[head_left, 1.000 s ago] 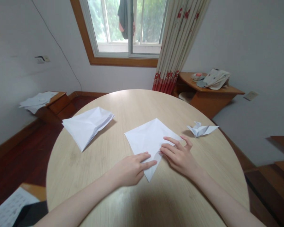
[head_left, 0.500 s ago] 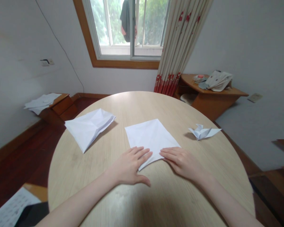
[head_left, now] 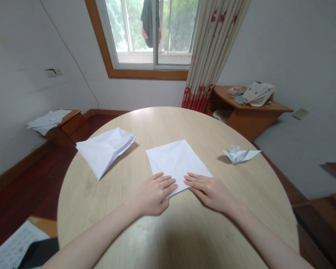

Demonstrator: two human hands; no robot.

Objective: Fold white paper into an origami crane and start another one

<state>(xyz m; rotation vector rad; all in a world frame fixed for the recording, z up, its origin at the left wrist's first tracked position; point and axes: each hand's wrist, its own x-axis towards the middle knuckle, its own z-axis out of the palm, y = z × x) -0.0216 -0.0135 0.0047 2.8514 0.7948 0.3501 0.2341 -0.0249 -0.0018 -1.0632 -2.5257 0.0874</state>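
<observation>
A creased white sheet of paper [head_left: 179,157] lies roughly flat on the round wooden table [head_left: 168,239], one corner pointing away from me. My left hand [head_left: 156,192] rests over its near left corner, fingers stretched out on the paper and thumb close to the corner. On the near right edge lies my right hand [head_left: 208,188], its fingers extended flat on the sheet. The two hands' fingertips are a short gap apart. Both hands hide parts of the near edges.
Left on the table sits a stack of folded white paper [head_left: 108,149]. A folded paper bird [head_left: 240,154] stands at the right. Beyond the table are a wooden corner shelf [head_left: 249,116] with a cloth bag [head_left: 259,93], a curtain [head_left: 210,56] and a low cabinet [head_left: 72,123].
My left thumb has drawn in towards the paper's near corner. My right hand has slid slightly left, its fingertips further over the sheet. The near edge now looks flatter.
</observation>
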